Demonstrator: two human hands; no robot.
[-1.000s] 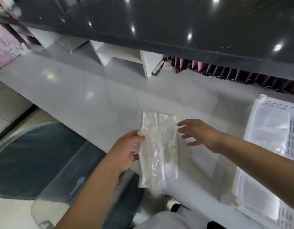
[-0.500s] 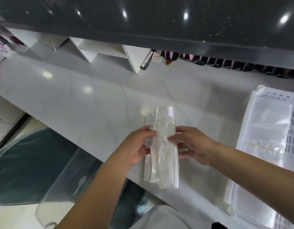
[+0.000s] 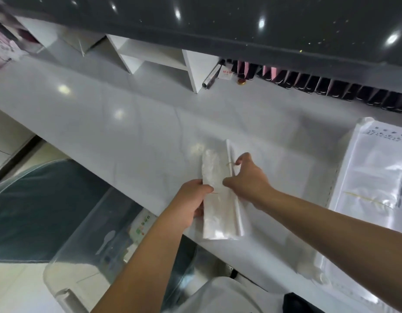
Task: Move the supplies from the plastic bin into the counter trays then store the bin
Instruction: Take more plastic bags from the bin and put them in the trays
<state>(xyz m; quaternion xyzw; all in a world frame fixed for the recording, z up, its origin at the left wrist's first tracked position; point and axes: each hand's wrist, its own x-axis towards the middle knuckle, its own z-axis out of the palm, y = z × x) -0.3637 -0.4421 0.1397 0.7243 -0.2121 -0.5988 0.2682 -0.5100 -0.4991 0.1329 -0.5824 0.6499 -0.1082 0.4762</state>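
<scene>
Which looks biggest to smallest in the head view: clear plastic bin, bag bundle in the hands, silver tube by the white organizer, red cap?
1. clear plastic bin, though it sits nearest the camera, so its lead may be inflated
2. bag bundle, held by both hands
3. silver tube
4. red cap

Two bare forearms, no sleeves, watch or rings visible on the left hand (image 3: 191, 199) or right hand (image 3: 247, 179); pale clothing shows near.
</scene>
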